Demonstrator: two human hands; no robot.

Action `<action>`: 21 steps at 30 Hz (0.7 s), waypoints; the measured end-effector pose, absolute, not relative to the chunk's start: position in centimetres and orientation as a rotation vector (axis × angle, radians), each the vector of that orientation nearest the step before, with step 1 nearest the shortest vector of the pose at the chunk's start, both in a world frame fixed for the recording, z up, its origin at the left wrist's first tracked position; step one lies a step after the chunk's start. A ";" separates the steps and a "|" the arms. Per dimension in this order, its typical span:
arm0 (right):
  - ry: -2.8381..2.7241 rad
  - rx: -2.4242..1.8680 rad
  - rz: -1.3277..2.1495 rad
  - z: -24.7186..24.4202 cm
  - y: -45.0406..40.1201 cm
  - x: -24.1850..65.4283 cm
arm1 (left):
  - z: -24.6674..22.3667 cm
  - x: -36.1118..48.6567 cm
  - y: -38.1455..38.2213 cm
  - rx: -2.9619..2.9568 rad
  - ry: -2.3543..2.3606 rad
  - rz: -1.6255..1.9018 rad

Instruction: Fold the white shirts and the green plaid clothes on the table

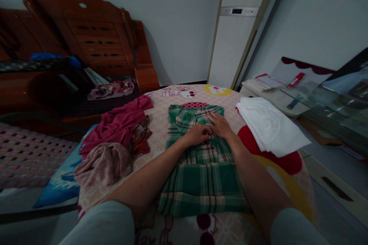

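A green plaid shirt [201, 183] lies on the round table in front of me, its collar [184, 118] at the far end and its sides tucked into a rough rectangle. My left hand [198, 134] is on the upper middle of the shirt, its fingers curled in a pinch at the cloth near the front placket. Close against it, my right hand [220, 124] rests on the shirt with fingers stretched out over the fabric below the collar. The fingertips of the two hands nearly meet, and the exact bit of cloth pinched is partly hidden.
A patterned cloth [155, 130] covers the table. To the left lie a crumpled magenta garment [120, 122] and a dusty-pink cloth [105, 162]; to the right, folded white garments [267, 124]. A wooden chair [92, 30], a tall white cabinet-like appliance [232, 42] and a glass-topped stand [324, 103] surround the table.
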State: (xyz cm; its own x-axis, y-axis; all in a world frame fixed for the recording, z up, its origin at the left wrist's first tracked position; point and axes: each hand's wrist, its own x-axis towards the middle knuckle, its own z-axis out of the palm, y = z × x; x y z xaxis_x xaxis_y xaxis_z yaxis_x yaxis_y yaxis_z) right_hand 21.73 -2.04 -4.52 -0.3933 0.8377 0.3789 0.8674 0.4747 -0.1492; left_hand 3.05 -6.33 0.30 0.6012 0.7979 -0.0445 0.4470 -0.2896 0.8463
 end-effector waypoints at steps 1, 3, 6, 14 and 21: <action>-2.321 -1.424 -0.100 -4.5 -2.1 21.7 | 0.1 2.7 -6.1 1.855 0.995 0.478; -2.317 -1.418 -0.086 -4.4 -2.2 21.7 | 0.2 1.8 -5.5 1.745 0.974 0.488; -2.300 -1.413 -0.035 -4.3 -2.3 21.7 | 0.8 0.1 -4.5 1.678 0.956 0.557; -2.219 -1.454 0.166 2.5 -3.9 21.7 | 4.6 -2.6 -4.1 1.676 0.903 0.662; -2.048 -1.251 0.134 12.3 -8.9 21.7 | 7.1 -4.5 -6.5 1.944 0.868 0.560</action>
State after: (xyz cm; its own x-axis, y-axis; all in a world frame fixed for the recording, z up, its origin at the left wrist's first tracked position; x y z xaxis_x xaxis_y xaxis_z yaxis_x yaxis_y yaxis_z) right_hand 21.68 -8.92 12.28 -0.2687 0.8089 0.5229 0.7339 0.5235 -0.4328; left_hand -4.49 -6.54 7.10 0.6498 0.7591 0.0386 0.3484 -0.3426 0.8725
